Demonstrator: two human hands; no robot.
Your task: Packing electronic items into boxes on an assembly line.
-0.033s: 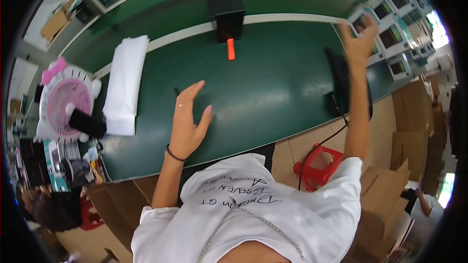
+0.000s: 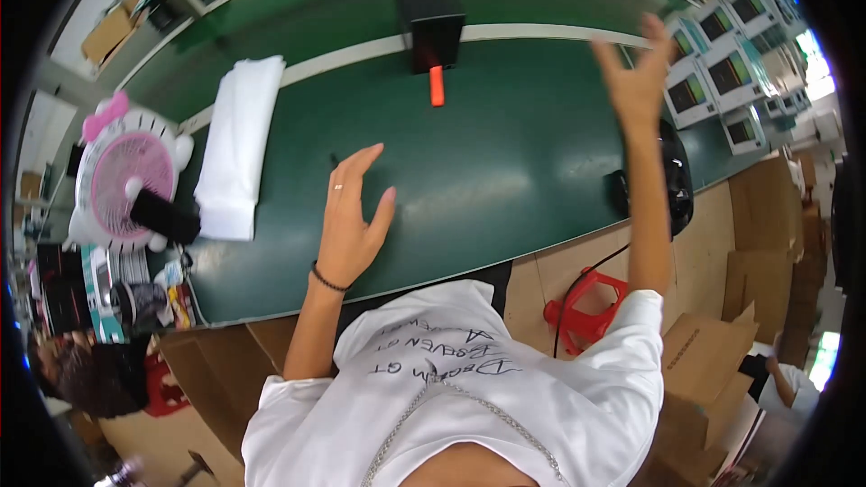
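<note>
The left hand (image 2: pixel 354 216) is hovering flat over the dark green bench top (image 2: pixel 505 162), fingers spread and holding nothing, a ring on one finger and a dark band at the wrist. To its left a folded white foam sheet (image 2: pixel 236 146) is lying lengthwise, and beyond that a pink and white desk fan (image 2: pixel 126 182) is sitting at the bench's left end. Ahead, a black box-shaped fixture (image 2: pixel 431 22) with a small orange bar (image 2: pixel 437 86) is standing near the white stripe. The right hand (image 2: pixel 637 81) is reaching up and outward, open and empty, toward the row of small white-framed screens (image 2: pixel 722 72). That raised forearm is passing just above a black device (image 2: pixel 672 185) at the near edge and could knock it off; open room is lying between the hands
</note>
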